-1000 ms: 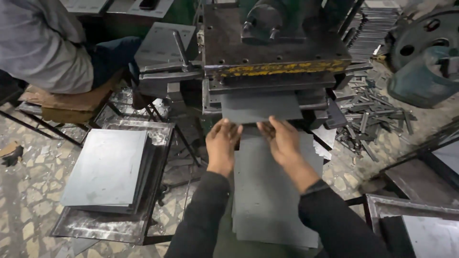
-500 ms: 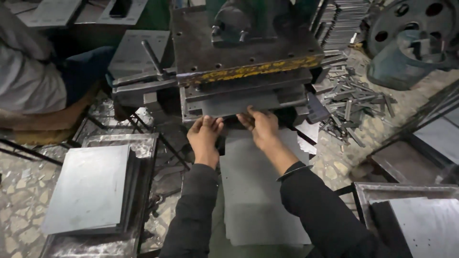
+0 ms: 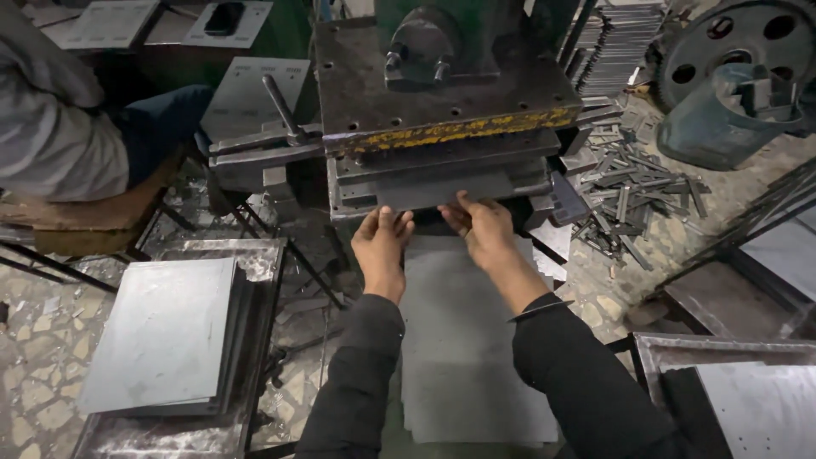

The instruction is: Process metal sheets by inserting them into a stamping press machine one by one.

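Stack of flat grey steel sheets (image 3: 161,336) lies lower left in tray. Left hand (image 3: 380,246) and right hand (image 3: 480,228), fingers clamped on thin dark metal sheet (image 3: 442,191), hold it in slot of heavy press machine (image 3: 442,110). Seated person (image 3: 51,127) far left.

both hands (image 3: 429,238) push sheet (image 3: 442,194) (into press (image 3: 442,119)).

Dim, flat light falls from above. Left of the left hand (image 3: 380,246), the stacked sheets (image 3: 161,331) show soft glare. Edges bend slightly; focus stays fairly sharp.
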